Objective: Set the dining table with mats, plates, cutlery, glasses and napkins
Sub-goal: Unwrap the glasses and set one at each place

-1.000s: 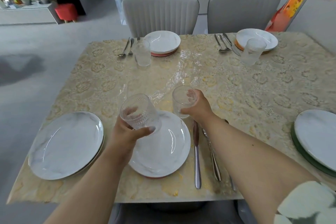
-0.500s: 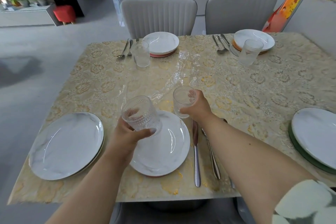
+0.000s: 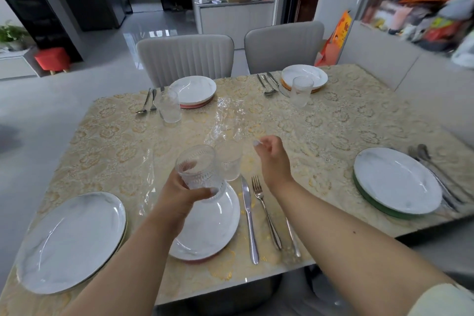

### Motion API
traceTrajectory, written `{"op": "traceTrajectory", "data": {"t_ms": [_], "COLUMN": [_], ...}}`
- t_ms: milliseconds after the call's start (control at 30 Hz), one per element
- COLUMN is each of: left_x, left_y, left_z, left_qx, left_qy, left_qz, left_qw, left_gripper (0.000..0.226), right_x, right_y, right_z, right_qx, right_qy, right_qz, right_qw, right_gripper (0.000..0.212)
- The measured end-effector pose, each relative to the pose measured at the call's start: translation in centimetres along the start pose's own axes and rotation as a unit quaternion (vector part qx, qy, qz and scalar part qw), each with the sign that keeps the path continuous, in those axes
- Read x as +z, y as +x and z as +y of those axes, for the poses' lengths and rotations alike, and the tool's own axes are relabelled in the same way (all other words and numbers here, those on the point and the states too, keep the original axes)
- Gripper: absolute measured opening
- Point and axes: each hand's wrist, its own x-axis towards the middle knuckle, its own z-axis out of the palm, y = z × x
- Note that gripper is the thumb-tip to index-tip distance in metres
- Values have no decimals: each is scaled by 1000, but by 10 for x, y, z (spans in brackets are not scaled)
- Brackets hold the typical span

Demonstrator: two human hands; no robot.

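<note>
Glass catches the light in the person's left hand (image 3: 184,194), which grips a clear ribbed tumbler (image 3: 198,170) lifted above the near round white marbled plate (image 3: 205,228). A second clear ribbed tumbler (image 3: 229,161) stands upright on the bench (image 3: 320,131) just beyond that plate, near the tip of a steel table knife (image 3: 249,220). The right hand (image 3: 272,159) hovers just beside this standing glass, apart from it, holding nothing, its fingers loosely curled.

A steel fork (image 3: 265,213) lies to the right of the knife, and the handle of a third steel piece (image 3: 292,241) lies right of the fork. The bench wears a cream and gold floral cloth under a clear plastic cover (image 3: 225,120) that wrinkles along the middle.

To the left sits another white marbled plate (image 3: 69,241) with no cutlery beside it. To the right a white plate on a green mat (image 3: 397,179) has cutlery (image 3: 436,174) on its far side. Across the bench, two further settings each have a white plate, cutlery to its left and a clear tumbler: the left one (image 3: 192,88) with its glass (image 3: 169,106), the right one (image 3: 304,75) with its glass (image 3: 302,91). Two grey padded chairs (image 3: 184,56) stand behind them.
</note>
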Motion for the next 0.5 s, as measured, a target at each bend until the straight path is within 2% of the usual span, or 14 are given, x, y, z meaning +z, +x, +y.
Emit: {"op": "traceTrajectory", "data": {"t_ms": [133, 233, 300, 400, 500], "left_x": [24, 45, 63, 92, 121], "left_y": [2, 3, 4, 4, 3], "left_z": [14, 25, 32, 44, 56], "left_qx": [1, 7, 15, 36, 54], "left_qy": [38, 66, 81, 86, 104], "left_qz": [-43, -84, -115, -146, -178], "left_qw": [998, 994, 990, 985, 977], "left_gripper": [94, 92, 90, 87, 91], "right_x": [-11, -27, -44, -73, -103], "right_y": [-26, -39, -43, -43, -42], "right_z": [-19, -32, -39, -47, -52], "right_qx": [6, 12, 2, -12, -24], "right_qy": [27, 15, -5, -38, -66], "right_qz": [-150, -198, -193, -151, -118], "right_qw": [988, 980, 981, 988, 991], "right_gripper": [46, 61, 63, 81, 80]}}
